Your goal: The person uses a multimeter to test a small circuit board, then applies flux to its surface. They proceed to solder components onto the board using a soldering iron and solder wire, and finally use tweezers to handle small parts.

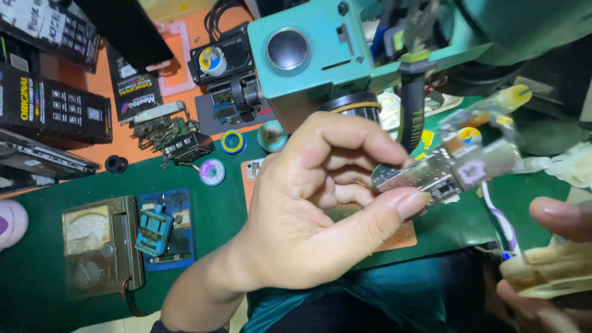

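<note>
My left hand [314, 209] is raised over the green mat [216, 209], thumb and fingers pinched on a small circuit board [447, 169] with metal shields and a purple patch, held tilted and blurred. My right hand [552, 259] shows only at the lower right corner, fingers closed on a pale, worn brush-like handle [549, 268]; its far end is out of view. The board sits just below the teal microscope body [314, 55].
An analog meter [98, 246] and a blue holder jig [163, 231] lie at lower left. Solder wick spools [213, 172], small tins, loose boards [166, 132] and black boxes [52, 102] crowd the back left on an orange mat.
</note>
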